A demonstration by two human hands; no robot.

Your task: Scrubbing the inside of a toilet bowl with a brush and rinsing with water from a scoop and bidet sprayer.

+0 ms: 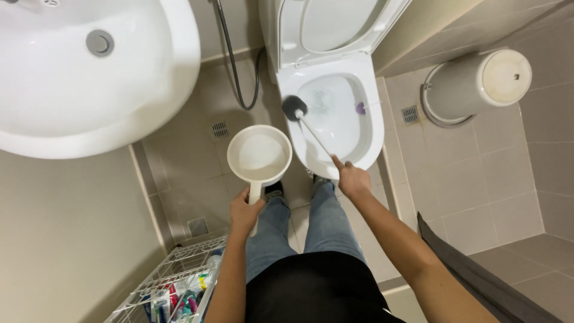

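From the head camera I see my right hand [353, 179] closed around the thin handle of a toilet brush [294, 107], its dark head resting on the toilet bowl's [373, 143] left rim, angled to reach inside. My left hand [244, 212] grips the handle of a white dipper [259, 157], held level beside the bowl so its contents stay in.

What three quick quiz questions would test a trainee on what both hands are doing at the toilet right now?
1. True or false: the brush head rests at the toilet bowl rim.
2. Which hand holds the white dipper?
3. What stands right of the toilet: A) a lidded white bin, B) a mop?

Key: 1 true. 2 the left hand; the right hand grips the brush handle. 3 A.
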